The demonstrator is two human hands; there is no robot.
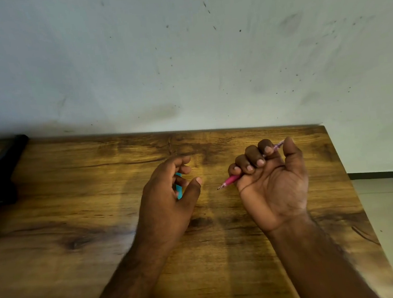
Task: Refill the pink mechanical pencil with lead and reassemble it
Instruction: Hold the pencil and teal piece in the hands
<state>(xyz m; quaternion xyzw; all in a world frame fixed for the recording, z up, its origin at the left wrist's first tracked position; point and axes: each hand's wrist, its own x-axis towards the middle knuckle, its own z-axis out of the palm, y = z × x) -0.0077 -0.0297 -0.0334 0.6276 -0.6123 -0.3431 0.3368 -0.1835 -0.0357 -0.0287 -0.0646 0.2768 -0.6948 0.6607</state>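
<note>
Our right hand is a palm-up fist, thumb raised; our left hand is palm-down, fingers loosely curled, both forearms bare.

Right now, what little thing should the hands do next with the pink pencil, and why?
Probably bring the left hand across to the pink pencil. The right hand is closed around it, tip pointing left, while the left hand loosely holds a small blue thing, maybe the lead case; I can't tell. The hands are apart above the wooden table, so they must meet first.
</note>
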